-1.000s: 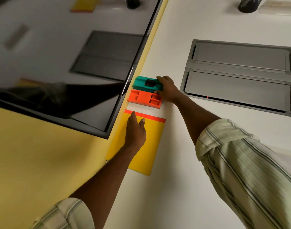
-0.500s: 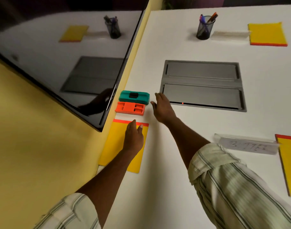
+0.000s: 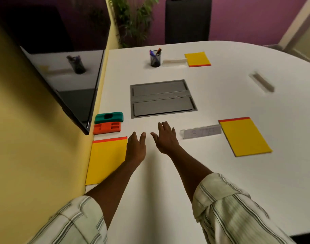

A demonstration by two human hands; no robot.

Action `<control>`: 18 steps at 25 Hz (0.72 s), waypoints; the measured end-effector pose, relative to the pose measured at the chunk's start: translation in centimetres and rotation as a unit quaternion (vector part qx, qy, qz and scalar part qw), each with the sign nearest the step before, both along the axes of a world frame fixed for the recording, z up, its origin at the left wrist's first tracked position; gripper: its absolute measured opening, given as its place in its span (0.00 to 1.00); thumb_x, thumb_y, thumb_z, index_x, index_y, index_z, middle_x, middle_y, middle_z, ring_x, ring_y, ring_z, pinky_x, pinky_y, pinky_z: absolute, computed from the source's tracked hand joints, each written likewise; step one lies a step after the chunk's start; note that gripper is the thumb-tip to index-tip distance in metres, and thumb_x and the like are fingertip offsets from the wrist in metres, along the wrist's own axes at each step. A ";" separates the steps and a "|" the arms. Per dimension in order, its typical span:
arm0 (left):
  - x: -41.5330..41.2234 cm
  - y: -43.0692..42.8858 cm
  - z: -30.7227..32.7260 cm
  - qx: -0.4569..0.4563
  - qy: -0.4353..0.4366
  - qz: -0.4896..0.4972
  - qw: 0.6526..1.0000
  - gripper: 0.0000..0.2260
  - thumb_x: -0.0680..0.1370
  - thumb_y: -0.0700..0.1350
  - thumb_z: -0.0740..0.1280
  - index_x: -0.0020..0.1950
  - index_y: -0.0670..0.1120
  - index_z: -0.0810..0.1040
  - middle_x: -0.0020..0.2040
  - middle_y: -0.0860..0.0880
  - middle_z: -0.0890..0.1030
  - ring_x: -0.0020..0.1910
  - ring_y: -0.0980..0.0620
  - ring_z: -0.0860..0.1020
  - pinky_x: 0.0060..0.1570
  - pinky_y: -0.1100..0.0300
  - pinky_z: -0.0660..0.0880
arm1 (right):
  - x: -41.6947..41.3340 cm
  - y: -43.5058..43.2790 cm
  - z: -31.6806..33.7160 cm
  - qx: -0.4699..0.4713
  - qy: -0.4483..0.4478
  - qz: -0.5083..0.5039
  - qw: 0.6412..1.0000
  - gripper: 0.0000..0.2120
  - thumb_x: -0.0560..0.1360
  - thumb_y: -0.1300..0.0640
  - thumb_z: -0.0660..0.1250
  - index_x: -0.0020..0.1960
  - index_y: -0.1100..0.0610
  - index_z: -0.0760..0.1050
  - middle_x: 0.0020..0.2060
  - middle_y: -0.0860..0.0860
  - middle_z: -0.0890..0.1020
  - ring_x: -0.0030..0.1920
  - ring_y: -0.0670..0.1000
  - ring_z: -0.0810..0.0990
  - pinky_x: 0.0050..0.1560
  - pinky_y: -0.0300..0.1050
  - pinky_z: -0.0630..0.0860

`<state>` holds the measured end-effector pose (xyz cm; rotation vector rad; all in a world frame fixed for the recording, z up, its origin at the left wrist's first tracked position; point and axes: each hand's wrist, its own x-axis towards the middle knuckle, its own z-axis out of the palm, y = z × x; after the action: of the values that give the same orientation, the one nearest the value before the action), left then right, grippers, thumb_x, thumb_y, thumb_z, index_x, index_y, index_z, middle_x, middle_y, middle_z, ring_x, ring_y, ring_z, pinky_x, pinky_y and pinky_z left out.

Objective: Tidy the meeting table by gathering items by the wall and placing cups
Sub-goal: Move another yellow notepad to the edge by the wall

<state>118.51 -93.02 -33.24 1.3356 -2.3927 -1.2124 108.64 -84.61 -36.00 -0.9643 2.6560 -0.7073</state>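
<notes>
By the yellow wall lie a green eraser [image 3: 109,117], an orange eraser [image 3: 107,128] just in front of it, and a yellow notepad [image 3: 106,161] nearer me. My left hand [image 3: 136,147] hovers at the notepad's right edge, fingers straight, holding nothing. To its right my right hand [image 3: 165,137] is spread and empty over the white table [image 3: 221,182]. A clear name stand [image 3: 201,132] and a second yellow notepad [image 3: 244,138] lie to the right. No cups are in view.
A grey cable hatch [image 3: 162,98] is set into the table's middle. At the far side stand a pen holder [image 3: 155,59], another name stand [image 3: 174,62] and a third yellow notepad [image 3: 197,59]. A black screen [image 3: 66,80] hangs on the wall; a black chair [image 3: 187,20] stands beyond.
My right hand let go of the green eraser and drew back to the right. My left hand lifted off the near notepad and shifted right. The view pulled back and up.
</notes>
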 end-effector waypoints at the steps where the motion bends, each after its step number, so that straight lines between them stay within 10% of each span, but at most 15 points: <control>1: 0.2 0.8 0.1 0.005 0.004 -0.016 1.000 0.28 0.80 0.58 0.52 0.76 0.44 0.57 0.76 0.43 0.61 0.74 0.43 0.61 0.70 0.50 0.62 | 0.4 1.6 0.3 0.007 0.005 -0.015 1.000 0.29 0.81 0.44 0.52 0.75 0.61 0.55 0.75 0.58 0.58 0.77 0.56 0.51 0.74 0.60 0.51; 18: -6.0 13.8 -1.9 0.221 -0.024 -0.202 0.954 0.19 0.81 0.55 0.56 0.47 0.39 0.74 0.50 0.37 0.79 0.46 0.42 0.77 0.52 0.50 0.75 | -5.9 22.1 -2.2 0.088 -0.021 -0.327 0.941 0.28 0.81 0.45 0.55 0.73 0.63 0.59 0.71 0.60 0.64 0.72 0.60 0.61 0.68 0.60 0.64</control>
<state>112.56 -79.20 -35.11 0.9931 -2.6138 -1.9384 102.70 -62.50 -38.15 0.0046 2.9331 -0.5732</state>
